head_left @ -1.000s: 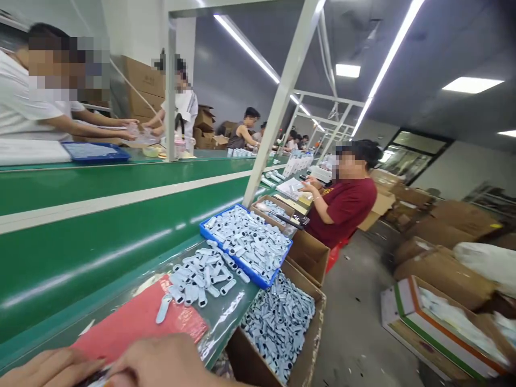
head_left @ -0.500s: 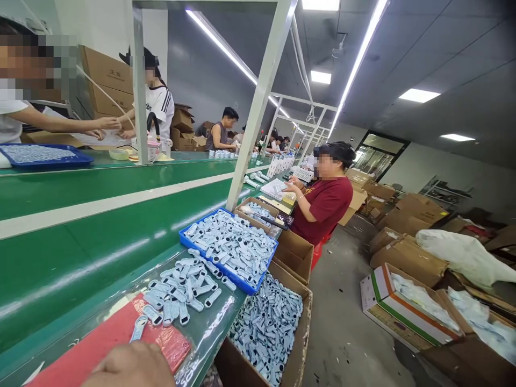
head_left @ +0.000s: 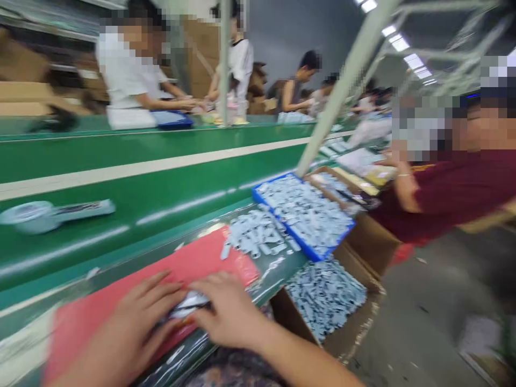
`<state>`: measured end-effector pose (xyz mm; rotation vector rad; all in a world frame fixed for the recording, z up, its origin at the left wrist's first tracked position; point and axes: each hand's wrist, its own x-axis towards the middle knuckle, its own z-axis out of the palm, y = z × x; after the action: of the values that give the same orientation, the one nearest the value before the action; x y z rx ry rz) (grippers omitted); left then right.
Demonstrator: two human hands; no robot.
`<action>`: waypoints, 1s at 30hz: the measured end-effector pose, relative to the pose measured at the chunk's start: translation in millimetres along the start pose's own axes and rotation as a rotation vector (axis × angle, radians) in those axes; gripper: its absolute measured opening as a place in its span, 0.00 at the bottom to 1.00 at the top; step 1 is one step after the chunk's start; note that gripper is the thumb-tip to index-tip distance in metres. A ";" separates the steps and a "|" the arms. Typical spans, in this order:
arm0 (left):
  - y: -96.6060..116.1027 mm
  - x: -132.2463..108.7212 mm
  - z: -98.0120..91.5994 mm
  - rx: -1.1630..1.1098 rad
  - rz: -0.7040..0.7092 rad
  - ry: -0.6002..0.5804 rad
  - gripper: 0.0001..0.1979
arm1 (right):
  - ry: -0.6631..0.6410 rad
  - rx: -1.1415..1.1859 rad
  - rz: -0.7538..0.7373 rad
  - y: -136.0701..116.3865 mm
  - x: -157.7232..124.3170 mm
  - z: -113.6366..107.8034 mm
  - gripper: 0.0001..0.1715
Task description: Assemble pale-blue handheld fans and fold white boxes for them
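Note:
Both my hands are over a red mat (head_left: pixel 100 303) on the bench edge. My left hand (head_left: pixel 141 314) has its fingers against a pale, shiny piece with a dark strip (head_left: pixel 191 302). From the other side, my right hand (head_left: pixel 228 306) grips the same piece between thumb and fingers. Blur and the fingers hide much of it, so its exact kind does not show. Beyond my right hand, a loose pile of small light-blue plastic parts (head_left: pixel 256 231) lies at the mat's far end.
A blue tray (head_left: pixel 290 231) heaped with similar parts stands past the pile. Below it is a cardboard box (head_left: pixel 373 301) of parts. A light-blue handheld fan-shaped item (head_left: pixel 40 216) lies on the green conveyor belt (head_left: pixel 169 185). A co-worker in dark red (head_left: pixel 455 193) sits at right.
The view has swung left. Both my hands now meet over the red mat around a pale piece; before, only one showed, beside the pile. The fan-shaped item has come into view.

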<state>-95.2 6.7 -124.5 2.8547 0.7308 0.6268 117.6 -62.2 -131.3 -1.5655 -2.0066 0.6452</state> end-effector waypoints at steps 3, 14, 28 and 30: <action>14.7 -3.1 -11.7 -0.018 -0.079 -0.141 0.14 | 0.016 0.016 0.022 0.4 -6.4 5.9 0.20; 29.4 5.9 -23.1 0.035 -0.080 -0.289 0.14 | 0.002 -0.072 -0.091 -0.1 -16.2 12.0 0.22; -88.2 101.9 -56.0 0.415 0.091 -0.221 0.18 | 0.345 -0.482 -0.046 45.5 10.4 -30.4 0.20; -126.0 135.8 -59.5 0.449 0.098 -0.115 0.21 | 0.310 -0.592 -0.101 48.6 21.4 -32.9 0.12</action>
<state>-66.5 183.9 -49.5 3.3181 0.8036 0.3372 170.1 -28.6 -135.5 -1.7291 -2.1162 -0.2541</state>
